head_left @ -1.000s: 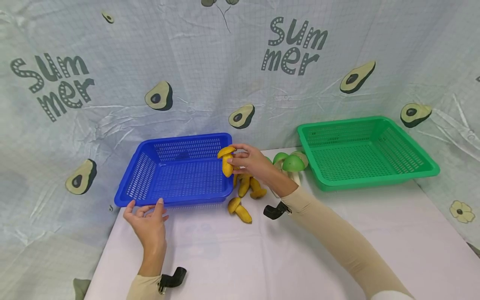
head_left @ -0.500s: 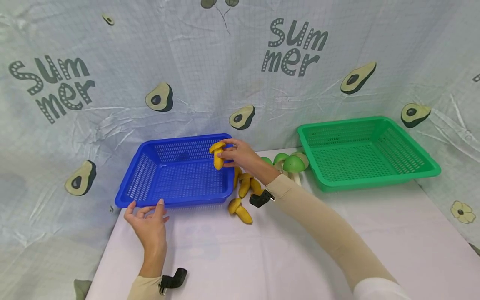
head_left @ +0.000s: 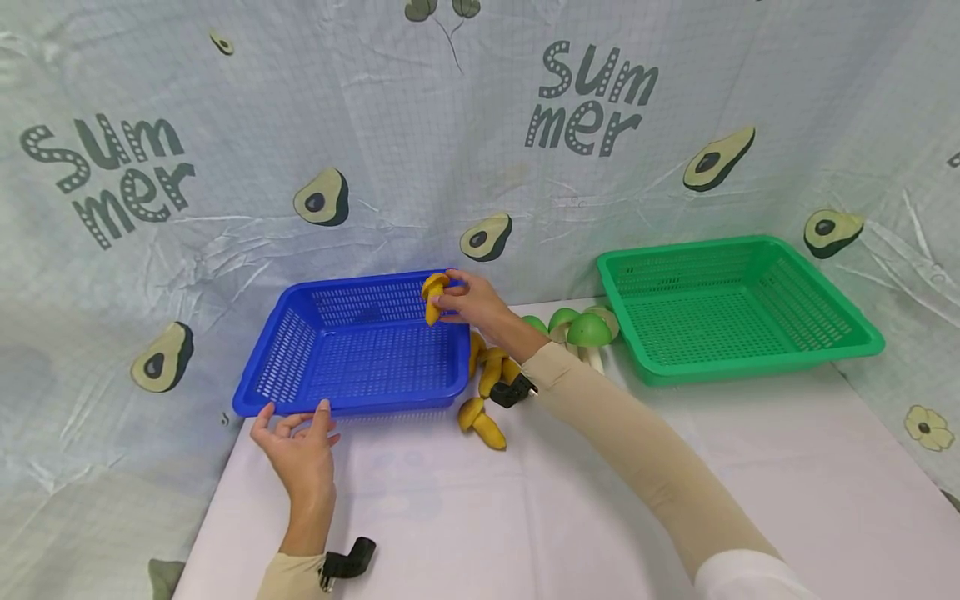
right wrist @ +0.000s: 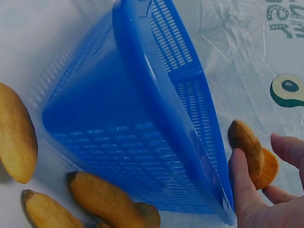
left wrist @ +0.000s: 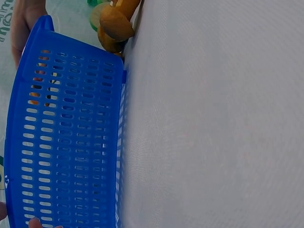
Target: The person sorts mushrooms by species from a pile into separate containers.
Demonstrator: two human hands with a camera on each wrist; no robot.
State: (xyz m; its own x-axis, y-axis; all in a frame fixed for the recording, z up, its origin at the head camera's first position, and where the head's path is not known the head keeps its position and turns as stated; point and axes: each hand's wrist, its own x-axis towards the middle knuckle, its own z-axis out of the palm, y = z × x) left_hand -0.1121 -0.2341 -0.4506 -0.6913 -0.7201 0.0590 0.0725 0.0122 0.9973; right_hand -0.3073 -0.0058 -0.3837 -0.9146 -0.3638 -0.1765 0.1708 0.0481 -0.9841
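Observation:
My right hand (head_left: 480,306) holds a yellow toy mushroom (head_left: 433,300) by its stem, cap up, over the right back part of the blue basket (head_left: 375,406). In the right wrist view, thumb and fingers pinch this mushroom (right wrist: 250,142) near the basket rim (right wrist: 156,99). My left hand (head_left: 300,450) is at the basket's front left, its fingertips on the rim and outer wall. Only those fingertips (left wrist: 35,223) show in the left wrist view. Several more yellow mushrooms (head_left: 490,429) lie on the table beside the basket's right end, partly hidden by my right arm.
Several green-capped mushrooms (head_left: 588,330) stand between the baskets, partly behind my right forearm. A green basket (head_left: 652,369) with nothing in it sits at the back right. Behind the white table (head_left: 450,533) hangs a printed cloth (head_left: 405,167).
My right hand has carried the yellow mushroom leftward and back, from the blue basket's right edge to above its inside. My left hand stays at the front rim.

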